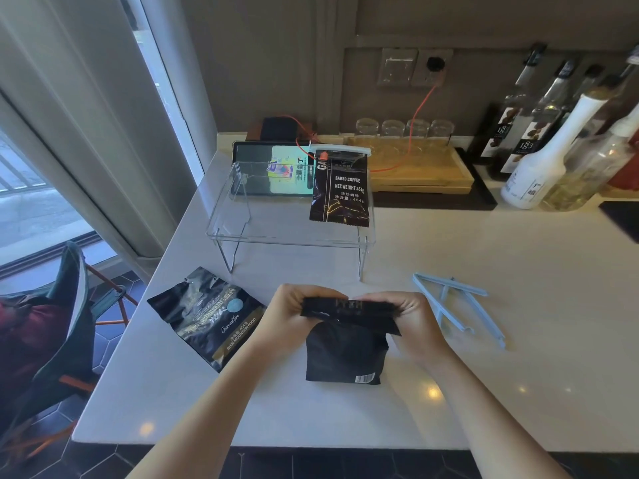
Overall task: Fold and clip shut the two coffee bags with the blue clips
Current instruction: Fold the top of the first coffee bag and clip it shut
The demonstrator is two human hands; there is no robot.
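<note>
A black coffee bag (345, 354) stands on the white counter in front of me. My left hand (294, 309) and my right hand (408, 316) pinch its top at either end, and the top strip is folded over. A second black coffee bag (207, 316) with gold print lies flat to the left, untouched. Two blue clips (453, 305) lie open and crossed on the counter to the right of my right hand. A third black coffee bag (340, 188) rests on the clear shelf with a pale clip along its top.
A clear acrylic shelf (290, 229) stands behind the bags, with a lit tablet (276, 171) behind it. A wooden tray (422, 167) with glasses and several bottles (553, 140) fill the back right. The counter edge (114, 371) drops off at left beside a chair.
</note>
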